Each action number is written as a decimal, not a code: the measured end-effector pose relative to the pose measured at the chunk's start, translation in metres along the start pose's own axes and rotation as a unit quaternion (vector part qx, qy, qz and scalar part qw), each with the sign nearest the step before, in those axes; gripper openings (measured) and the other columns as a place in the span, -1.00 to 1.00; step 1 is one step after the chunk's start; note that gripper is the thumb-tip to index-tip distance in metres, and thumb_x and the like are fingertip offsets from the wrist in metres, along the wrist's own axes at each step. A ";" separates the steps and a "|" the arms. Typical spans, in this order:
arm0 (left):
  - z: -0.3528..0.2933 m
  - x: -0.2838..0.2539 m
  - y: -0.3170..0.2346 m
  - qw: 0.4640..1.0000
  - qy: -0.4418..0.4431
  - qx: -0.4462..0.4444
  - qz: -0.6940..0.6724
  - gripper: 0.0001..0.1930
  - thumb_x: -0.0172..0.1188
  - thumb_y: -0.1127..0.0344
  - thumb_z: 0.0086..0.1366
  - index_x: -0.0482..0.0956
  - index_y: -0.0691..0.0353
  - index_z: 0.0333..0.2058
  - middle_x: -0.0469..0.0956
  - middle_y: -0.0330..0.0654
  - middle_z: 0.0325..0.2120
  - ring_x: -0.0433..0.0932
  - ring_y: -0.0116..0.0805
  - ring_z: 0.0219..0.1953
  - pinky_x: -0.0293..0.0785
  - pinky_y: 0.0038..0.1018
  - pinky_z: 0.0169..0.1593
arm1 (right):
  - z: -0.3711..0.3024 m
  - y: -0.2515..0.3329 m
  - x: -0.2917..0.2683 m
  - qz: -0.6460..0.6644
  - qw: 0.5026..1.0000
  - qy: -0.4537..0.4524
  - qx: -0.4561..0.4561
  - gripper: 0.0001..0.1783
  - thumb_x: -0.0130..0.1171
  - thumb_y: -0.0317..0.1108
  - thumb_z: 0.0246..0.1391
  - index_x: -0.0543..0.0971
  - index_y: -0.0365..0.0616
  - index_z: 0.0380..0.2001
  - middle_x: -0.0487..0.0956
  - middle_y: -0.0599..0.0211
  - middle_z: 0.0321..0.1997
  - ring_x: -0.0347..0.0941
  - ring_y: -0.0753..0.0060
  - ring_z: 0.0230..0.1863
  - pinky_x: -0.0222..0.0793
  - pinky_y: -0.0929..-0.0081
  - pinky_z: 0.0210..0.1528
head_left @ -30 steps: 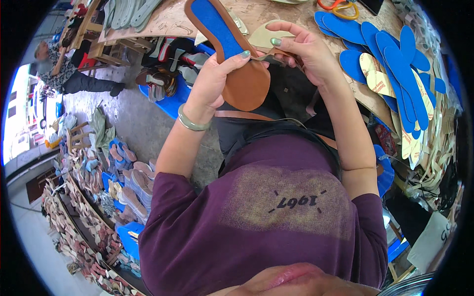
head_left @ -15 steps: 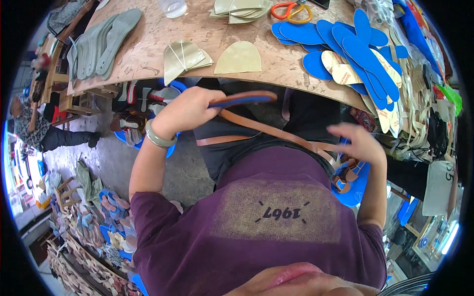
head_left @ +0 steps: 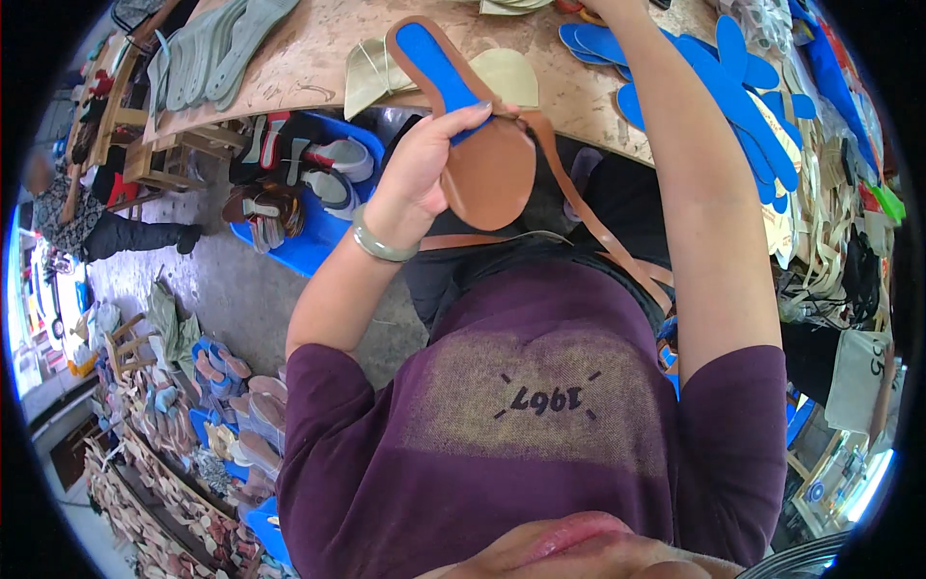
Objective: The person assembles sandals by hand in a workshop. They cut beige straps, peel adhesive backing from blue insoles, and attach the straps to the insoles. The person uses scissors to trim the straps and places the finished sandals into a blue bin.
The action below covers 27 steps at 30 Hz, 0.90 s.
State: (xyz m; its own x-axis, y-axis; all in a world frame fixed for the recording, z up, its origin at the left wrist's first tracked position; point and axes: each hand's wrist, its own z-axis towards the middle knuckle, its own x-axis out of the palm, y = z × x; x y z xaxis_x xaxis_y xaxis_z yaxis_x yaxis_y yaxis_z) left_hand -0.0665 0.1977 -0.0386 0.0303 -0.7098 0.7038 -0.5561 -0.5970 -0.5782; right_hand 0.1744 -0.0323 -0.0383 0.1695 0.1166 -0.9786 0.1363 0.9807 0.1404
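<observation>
My left hand (head_left: pixel 424 159) is closed around the middle of a brown sandal insole (head_left: pixel 490 179), its thumb on top. A blue piece (head_left: pixel 429 63) covers the narrow part of the insole. From beside the grip a long brown strap (head_left: pixel 579 203) hangs toward my lap; whether it is fixed to the insole is unclear. My right arm reaches across the table to its far side. The right hand (head_left: pixel 617 8) is mostly cut off by the upper edge, next to the scissors' handles (head_left: pixel 590 15); its fingers cannot be made out.
Beige pieces (head_left: pixel 506 75) lie behind the insole. Grey insoles (head_left: pixel 217 53) are stacked at the table's left, blue insoles (head_left: pixel 723 96) at its right. A blue bin (head_left: pixel 304 253) with footwear parts stands below the left edge. A person (head_left: pixel 96 222) sits at far left.
My left hand has moved right and turned the insole so its face shows, blue piece pointing away. My right hand has left my lap and stretched far forward to the scissors.
</observation>
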 end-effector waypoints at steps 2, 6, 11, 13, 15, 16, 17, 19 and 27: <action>0.001 0.012 0.004 1.000 -0.016 0.021 -0.011 -0.76 0.05 0.37 0.29 0.52 0.39 -0.13 0.60 -0.06 -0.24 0.60 -0.28 -0.19 0.53 -0.39 -0.09 | -0.009 0.008 -0.018 0.024 0.999 0.036 0.032 -0.50 0.33 -0.11 -0.23 0.58 -0.27 -0.25 0.60 -0.05 -0.17 0.58 -0.01 -0.15 0.53 0.15 -0.22; 0.002 0.025 0.019 0.981 -0.021 0.161 0.102 -0.77 0.08 0.37 0.29 0.52 0.37 -0.13 0.60 -0.16 -0.23 0.54 -0.42 -0.18 0.43 -0.48 -0.03 | -0.003 -0.036 -0.018 0.376 0.922 0.079 0.033 -0.52 0.30 -0.21 -0.24 0.56 -0.27 -0.22 0.59 0.11 -0.52 0.57 0.21 -0.47 0.45 0.32 -0.50; 0.004 0.026 0.036 0.909 -0.068 0.326 0.252 -0.79 0.12 0.42 0.29 0.52 0.36 -0.13 0.57 -0.22 -0.22 0.50 -0.50 -0.18 0.40 -0.52 -0.05 | -0.130 -0.070 -0.050 0.639 0.764 0.082 -0.047 -0.43 0.22 -0.30 0.01 0.37 -0.22 0.11 0.46 0.34 -0.54 0.33 0.54 -0.64 0.20 0.66 -0.62; 0.008 0.024 0.045 0.872 -0.070 0.368 0.316 -0.79 0.13 0.40 0.30 0.52 0.36 -0.13 0.57 -0.22 -0.23 0.49 -0.53 -0.18 0.39 -0.55 -0.06 | -0.210 -0.083 -0.066 0.690 0.707 0.153 -0.008 -0.14 0.23 -0.40 -0.11 0.15 -0.09 0.31 0.48 0.28 -0.29 0.30 0.67 -0.60 0.20 0.78 -0.60; 0.013 0.021 0.052 0.846 -0.054 0.402 0.346 -0.81 0.12 0.42 0.31 0.51 0.37 -0.14 0.56 -0.20 -0.23 0.49 -0.49 -0.17 0.38 -0.55 -0.06 | -0.261 -0.086 -0.067 0.726 0.637 0.257 -0.022 0.07 0.37 -0.13 -0.18 0.01 -0.04 0.36 0.49 0.26 -0.27 0.36 0.68 -0.51 0.31 0.73 -0.47; 0.016 0.023 0.054 0.839 -0.051 0.422 0.339 -0.82 0.12 0.43 0.31 0.51 0.38 -0.15 0.56 -0.19 -0.22 0.49 -0.48 -0.17 0.38 -0.55 -0.06 | -0.279 -0.082 -0.079 0.707 0.633 0.314 0.028 0.25 0.42 0.18 -0.28 -0.03 -0.04 0.37 0.47 0.24 -0.20 0.39 0.64 -0.44 0.33 0.68 -0.41; 0.018 0.025 0.057 0.832 -0.043 0.439 0.336 -0.82 0.12 0.44 0.31 0.51 0.39 -0.15 0.55 -0.18 -0.22 0.49 -0.46 -0.17 0.38 -0.54 -0.06 | -0.290 -0.086 -0.076 0.719 0.599 0.351 0.012 0.32 0.39 0.32 -0.36 -0.04 -0.06 0.37 0.44 0.25 -0.16 0.39 0.60 -0.38 0.32 0.66 -0.35; 0.025 0.030 0.057 0.788 -0.046 0.484 0.378 -0.83 0.17 0.47 0.25 0.49 0.36 -0.19 0.54 -0.16 -0.28 0.51 -0.39 -0.22 0.41 -0.53 -0.11 | -0.304 -0.097 -0.077 0.715 0.550 0.431 0.018 0.34 0.39 0.39 -0.42 0.06 -0.13 0.33 0.41 0.32 -0.19 0.37 0.57 -0.32 0.28 0.63 -0.23; 0.028 0.041 0.055 0.631 -0.005 0.563 0.534 -0.82 0.15 0.51 0.23 0.48 0.34 -0.17 0.53 -0.06 -0.23 0.50 -0.19 -0.17 0.41 -0.40 -0.07 | -0.300 -0.109 -0.066 0.573 0.713 0.398 -0.066 -0.08 0.43 0.11 -0.25 0.32 -0.14 0.12 0.41 0.45 -0.43 0.35 0.61 -0.45 0.29 0.59 -0.36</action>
State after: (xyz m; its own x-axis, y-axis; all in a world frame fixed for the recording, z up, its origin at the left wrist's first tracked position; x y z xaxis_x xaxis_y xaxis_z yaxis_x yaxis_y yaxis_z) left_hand -0.0729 0.1251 -0.0535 0.1454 -0.9312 -0.3342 0.6789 0.3396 -0.6510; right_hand -0.1447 -0.0994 -0.0339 -0.5203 0.8538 -0.0150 0.2513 0.1698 0.9529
